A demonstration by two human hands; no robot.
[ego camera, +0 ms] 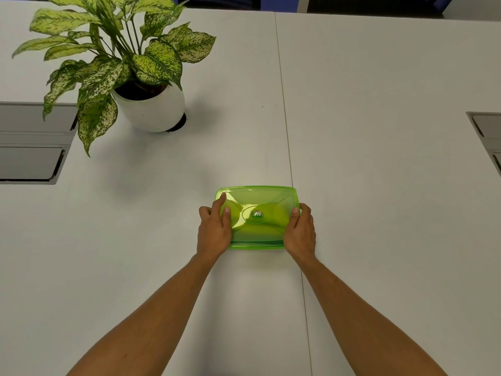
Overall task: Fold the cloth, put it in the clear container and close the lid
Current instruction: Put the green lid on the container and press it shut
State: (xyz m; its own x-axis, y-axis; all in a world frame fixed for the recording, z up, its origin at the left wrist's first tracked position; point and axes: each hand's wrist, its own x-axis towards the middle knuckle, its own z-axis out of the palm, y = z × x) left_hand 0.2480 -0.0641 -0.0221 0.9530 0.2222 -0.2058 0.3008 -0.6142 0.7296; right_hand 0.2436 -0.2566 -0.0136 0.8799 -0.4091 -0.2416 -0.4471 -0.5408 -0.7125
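A translucent green lid point(257, 202) lies flat on the rectangular container point(256, 245), which rests on the white table near the front middle. A round logo marks the lid's centre. My left hand point(214, 229) grips the container's left side, with thumb and forefinger pressed on the lid's top. My right hand point(299, 232) grips the right side, thumb on the lid's edge. The cloth is not visible; the green lid hides whatever is inside.
A potted plant point(151, 104) with large speckled leaves stands at the back left. Grey cable hatches are set into the table at the left edge point(29, 142) and the right edge point(488, 137). A seam point(287, 147) runs down the tabletop.
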